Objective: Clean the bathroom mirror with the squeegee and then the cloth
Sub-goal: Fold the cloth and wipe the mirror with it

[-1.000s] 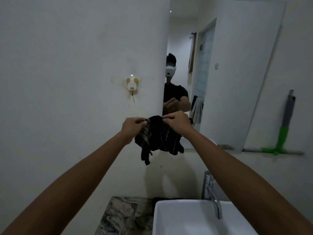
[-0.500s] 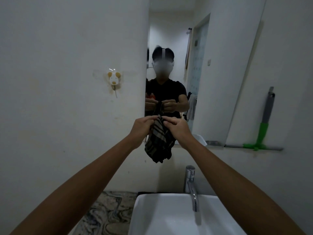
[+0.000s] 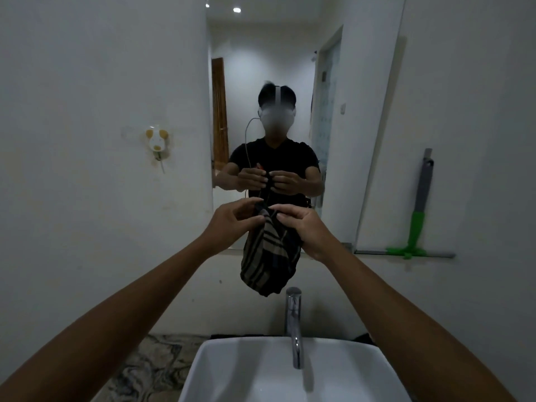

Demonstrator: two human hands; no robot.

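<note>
A dark cloth [image 3: 268, 258] with tan stripes hangs bunched in front of the mirror's lower edge, above the tap. My left hand [image 3: 232, 224] and my right hand [image 3: 301, 227] both pinch its top edge, close together. The tall mirror [image 3: 356, 111] fills the wall ahead and reflects a person in a black shirt holding the cloth. The squeegee [image 3: 417, 227], green with a grey handle, leans upright against the wall to the right of the mirror, its blade on a narrow ledge.
A white basin [image 3: 261, 372] with a chrome tap [image 3: 294, 323] sits directly below my arms. A marbled countertop [image 3: 145, 369] lies left of it. A small animal-shaped wall hook [image 3: 156, 140] is stuck to the wall left of the mirror.
The view has swung left-to-centre so the mirror now faces me. My hands have drawn together, and the spread cloth now hangs gathered into a bundle.
</note>
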